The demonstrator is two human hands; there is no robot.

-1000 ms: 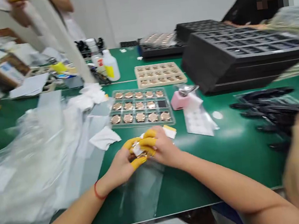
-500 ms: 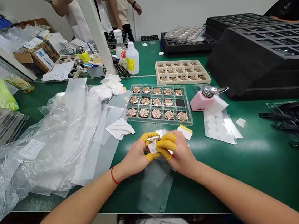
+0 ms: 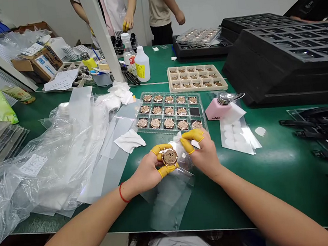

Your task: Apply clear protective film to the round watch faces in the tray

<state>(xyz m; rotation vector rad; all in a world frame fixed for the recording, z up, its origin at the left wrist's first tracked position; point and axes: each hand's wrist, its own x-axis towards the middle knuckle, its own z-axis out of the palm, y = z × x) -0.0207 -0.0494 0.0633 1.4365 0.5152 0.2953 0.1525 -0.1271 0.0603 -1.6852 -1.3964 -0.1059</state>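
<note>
Yellow finger cots cover the fingertips of both hands. My left hand (image 3: 150,169) grips a round gold watch case (image 3: 169,156) by its edges, the side with printed marks facing up. To its right, my right hand (image 3: 201,150) pinches a small white cloth (image 3: 178,138), partly hidden by the fingers. Clear film (image 3: 169,209) lies on the bench beneath the hands. Just beyond them is a clear tray (image 3: 165,130) of rose-gold watch parts, with one dark compartment showing no part at the right of its middle row.
A pink pump bottle (image 3: 217,109) stands right of the tray, near white round pads (image 3: 235,136). Behind are a beige tray (image 3: 198,88) and white bottle (image 3: 142,64). Plastic bags (image 3: 53,163) cover the left; black foam trays (image 3: 274,75) rise at right. Two people stand across the bench.
My right hand has moved right, away from the watch case, taking the white cloth with it. The case's marked face now shows. Across the bench, both people have shifted right.
</note>
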